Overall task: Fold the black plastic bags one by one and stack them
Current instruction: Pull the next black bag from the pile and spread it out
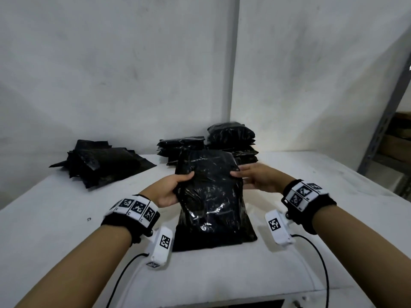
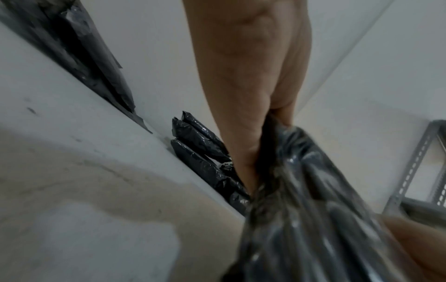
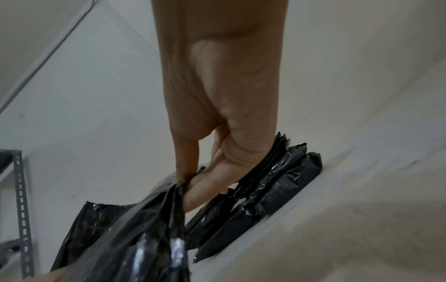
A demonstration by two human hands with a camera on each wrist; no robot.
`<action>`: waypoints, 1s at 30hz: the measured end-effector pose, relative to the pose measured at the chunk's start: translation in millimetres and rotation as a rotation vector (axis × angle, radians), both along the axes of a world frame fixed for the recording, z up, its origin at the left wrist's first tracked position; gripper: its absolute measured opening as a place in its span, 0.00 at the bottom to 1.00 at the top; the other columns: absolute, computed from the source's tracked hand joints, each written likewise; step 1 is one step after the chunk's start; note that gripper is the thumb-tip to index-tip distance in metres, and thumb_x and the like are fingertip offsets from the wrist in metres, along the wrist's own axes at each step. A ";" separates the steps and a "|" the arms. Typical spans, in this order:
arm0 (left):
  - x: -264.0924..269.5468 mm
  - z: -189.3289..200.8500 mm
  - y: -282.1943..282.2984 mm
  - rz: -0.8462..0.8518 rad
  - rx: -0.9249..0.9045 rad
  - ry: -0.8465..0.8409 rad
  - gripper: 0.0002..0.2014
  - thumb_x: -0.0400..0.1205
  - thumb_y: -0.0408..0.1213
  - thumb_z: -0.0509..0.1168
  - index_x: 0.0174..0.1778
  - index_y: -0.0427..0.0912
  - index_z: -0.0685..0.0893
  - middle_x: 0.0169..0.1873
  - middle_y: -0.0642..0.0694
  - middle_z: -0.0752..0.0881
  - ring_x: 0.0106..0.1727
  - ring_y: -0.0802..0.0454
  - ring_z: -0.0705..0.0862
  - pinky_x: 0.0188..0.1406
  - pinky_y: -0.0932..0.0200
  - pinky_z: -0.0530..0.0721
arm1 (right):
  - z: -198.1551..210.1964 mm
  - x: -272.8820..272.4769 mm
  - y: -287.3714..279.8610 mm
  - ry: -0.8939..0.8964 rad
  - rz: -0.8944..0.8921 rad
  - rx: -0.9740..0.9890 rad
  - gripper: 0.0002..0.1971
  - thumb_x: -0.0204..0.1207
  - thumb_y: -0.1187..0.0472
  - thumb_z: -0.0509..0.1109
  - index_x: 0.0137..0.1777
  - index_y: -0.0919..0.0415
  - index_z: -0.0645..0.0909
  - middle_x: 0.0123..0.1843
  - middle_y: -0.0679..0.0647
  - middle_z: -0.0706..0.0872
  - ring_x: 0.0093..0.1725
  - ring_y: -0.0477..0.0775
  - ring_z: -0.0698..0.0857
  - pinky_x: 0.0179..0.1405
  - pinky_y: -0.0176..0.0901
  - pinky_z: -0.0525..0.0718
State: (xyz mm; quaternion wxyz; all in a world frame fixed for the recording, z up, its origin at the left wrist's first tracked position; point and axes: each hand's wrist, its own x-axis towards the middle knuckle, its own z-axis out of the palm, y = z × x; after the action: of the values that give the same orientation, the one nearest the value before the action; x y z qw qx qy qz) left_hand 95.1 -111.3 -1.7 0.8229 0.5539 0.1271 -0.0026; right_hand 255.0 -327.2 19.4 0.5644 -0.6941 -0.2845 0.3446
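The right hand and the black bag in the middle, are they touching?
Touching. The right wrist view shows the right hand pinching the black bag's edge between thumb and fingers; the head view agrees.

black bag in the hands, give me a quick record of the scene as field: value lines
held item: black plastic bag, far end lifted, near end on the table
left hand: grips the bag's left edge, thumb on top
right hand: pinches the bag's right edge
unfolded pile: loose black bags, far left on the table
folded stacks: at the wall, behind the held bag
background: metal shelf at right
fold state: not yet folded over
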 end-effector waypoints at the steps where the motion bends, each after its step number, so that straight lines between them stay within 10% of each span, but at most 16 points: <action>1: 2.2 -3.8 0.7 0.019 0.027 0.002 0.12 0.85 0.36 0.61 0.56 0.33 0.85 0.50 0.40 0.89 0.47 0.48 0.89 0.54 0.54 0.86 | -3.8 2.1 -1.0 0.013 -0.007 -0.022 0.10 0.79 0.64 0.70 0.58 0.60 0.85 0.54 0.53 0.91 0.45 0.46 0.90 0.51 0.38 0.89; 10: 16.2 -9.5 7.5 0.291 0.150 -0.084 0.07 0.86 0.40 0.61 0.50 0.43 0.83 0.40 0.50 0.89 0.41 0.53 0.87 0.37 0.61 0.88 | -12.8 9.0 -4.7 -0.041 -0.104 -0.013 0.20 0.78 0.43 0.69 0.62 0.57 0.84 0.53 0.54 0.90 0.46 0.53 0.89 0.45 0.43 0.88; 19: 29.9 -15.5 17.9 0.403 0.223 -0.098 0.05 0.83 0.39 0.66 0.48 0.42 0.83 0.41 0.49 0.86 0.39 0.51 0.83 0.39 0.60 0.83 | -18.7 18.6 2.8 -0.098 -0.238 0.121 0.13 0.76 0.55 0.76 0.56 0.59 0.83 0.50 0.52 0.88 0.50 0.49 0.88 0.55 0.44 0.83; 26: 31.2 -16.9 24.9 0.526 0.302 -0.102 0.02 0.81 0.29 0.67 0.46 0.40 0.82 0.40 0.45 0.86 0.37 0.53 0.84 0.32 0.68 0.85 | -22.9 28.5 4.8 -0.190 -0.383 0.035 0.17 0.69 0.54 0.81 0.55 0.63 0.90 0.38 0.49 0.83 0.31 0.44 0.74 0.32 0.35 0.70; 30: 31.0 -17.2 26.0 0.612 0.402 -0.072 0.03 0.79 0.31 0.71 0.42 0.41 0.83 0.38 0.47 0.83 0.32 0.54 0.78 0.32 0.66 0.78 | -27.5 27.6 7.3 -0.097 -0.389 0.084 0.16 0.71 0.59 0.80 0.55 0.69 0.87 0.35 0.50 0.85 0.29 0.41 0.84 0.26 0.31 0.79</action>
State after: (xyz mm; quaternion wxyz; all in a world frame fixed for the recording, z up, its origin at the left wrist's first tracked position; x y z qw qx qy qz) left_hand 126.1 -85.3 -18.8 0.6644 0.6405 0.2556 0.2881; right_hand 282.5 -319.9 -8.2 0.6345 -0.7275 -0.1862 0.1832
